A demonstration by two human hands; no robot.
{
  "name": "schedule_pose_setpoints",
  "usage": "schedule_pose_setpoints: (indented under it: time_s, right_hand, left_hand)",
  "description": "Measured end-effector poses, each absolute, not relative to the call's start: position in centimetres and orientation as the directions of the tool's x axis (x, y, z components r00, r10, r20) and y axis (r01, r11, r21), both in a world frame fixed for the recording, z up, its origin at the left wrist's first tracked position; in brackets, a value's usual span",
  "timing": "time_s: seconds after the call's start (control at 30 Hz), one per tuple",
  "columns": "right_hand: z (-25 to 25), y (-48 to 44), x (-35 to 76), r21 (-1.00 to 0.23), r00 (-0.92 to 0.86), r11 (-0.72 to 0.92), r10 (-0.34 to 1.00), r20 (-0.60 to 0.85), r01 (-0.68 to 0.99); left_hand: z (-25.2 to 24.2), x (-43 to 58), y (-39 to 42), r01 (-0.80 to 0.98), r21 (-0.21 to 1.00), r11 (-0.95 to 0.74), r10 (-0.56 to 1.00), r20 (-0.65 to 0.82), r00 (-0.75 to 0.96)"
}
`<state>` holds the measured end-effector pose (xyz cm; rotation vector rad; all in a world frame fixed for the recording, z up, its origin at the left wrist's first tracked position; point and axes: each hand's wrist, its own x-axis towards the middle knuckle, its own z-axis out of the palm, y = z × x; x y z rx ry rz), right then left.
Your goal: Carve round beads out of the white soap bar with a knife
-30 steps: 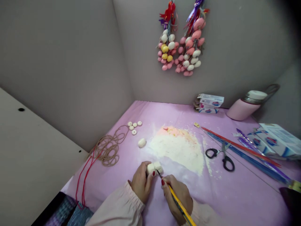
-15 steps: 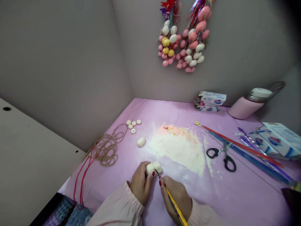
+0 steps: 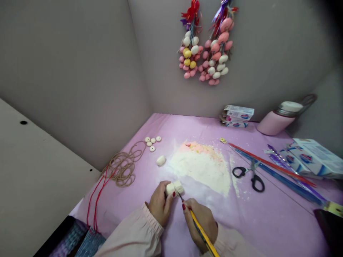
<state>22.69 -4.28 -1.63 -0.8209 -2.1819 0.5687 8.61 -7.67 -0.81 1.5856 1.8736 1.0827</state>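
Gripped by the fingers of my left hand (image 3: pixel 160 202) is a small white soap block (image 3: pixel 178 186), with a groove across its middle. My right hand (image 3: pixel 201 222) is closed round a carving knife (image 3: pixel 201 232) with a yellow and black handle. Its thin dark tip meets the near side of the block, close to my left thumb. Beyond my left hand lies a smaller rounded white piece (image 3: pixel 161 160). A wide heap of white shavings (image 3: pixel 199 171) covers the cloth ahead, with pinkish and yellow crumbs at its far edge.
Several white beads (image 3: pixel 152 149) and a tangled brown cord (image 3: pixel 122 167) with red strings lie left. On the right are black-handled scissors (image 3: pixel 253 175), coloured strips (image 3: pixel 278 166), soap boxes (image 3: pixel 316 157) and a pink bottle (image 3: pixel 277 119). Bead bunches (image 3: pixel 217 53) hang on the wall.
The knife tip has shifted slightly to the right along the soap block. Both hands keep their holds. The camera view has tilted a little.
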Motion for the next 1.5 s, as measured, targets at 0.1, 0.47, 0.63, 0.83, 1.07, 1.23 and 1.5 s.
schedule_pose_setpoints:
  time_s: [0.1, 0.47, 0.63, 0.83, 1.07, 1.23, 1.5]
  right_hand:
    - [-1.5, -4.1, 22.6, -0.616, -0.538, 0.703, 0.693, 0.48, 0.355]
    - [-1.8, -3.2, 21.9, -0.593, -0.598, 0.758, 0.616, 0.512, 0.273]
    - [-2.4, -3.2, 22.0, -0.52, -0.648, 0.81, 0.553, 0.524, 0.271]
    - [-2.9, -3.5, 22.4, -0.479, -0.664, 0.832, 0.528, 0.529, 0.28]
    - [-2.4, -4.1, 22.5, -0.526, -0.633, 0.778, 0.606, 0.482, 0.345]
    - [-1.7, -4.4, 22.9, -0.619, -0.516, 0.686, 0.714, 0.472, 0.383]
    - [-1.8, -3.5, 22.4, -0.638, -0.55, 0.689, 0.698, 0.458, 0.343]
  left_hand:
    - [-0.7, 8.6, -7.7, 0.599, 0.8, 0.038, 0.964, 0.129, -0.233]
    - [-0.4, 8.7, -7.5, 0.588, 0.806, 0.077, 0.962, 0.095, -0.256]
    - [-0.4, 8.6, -7.4, 0.574, 0.815, 0.078, 0.96, 0.094, -0.264]
    - [-0.7, 8.5, -7.5, 0.597, 0.8, 0.061, 0.964, 0.108, -0.243]
    - [-0.8, 8.6, -7.6, 0.617, 0.786, 0.038, 0.964, 0.134, -0.229]
    - [-0.9, 8.6, -7.7, 0.62, 0.784, 0.041, 0.962, 0.137, -0.238]
    - [-1.0, 8.6, -7.6, 0.602, 0.798, 0.032, 0.966, 0.131, -0.224]
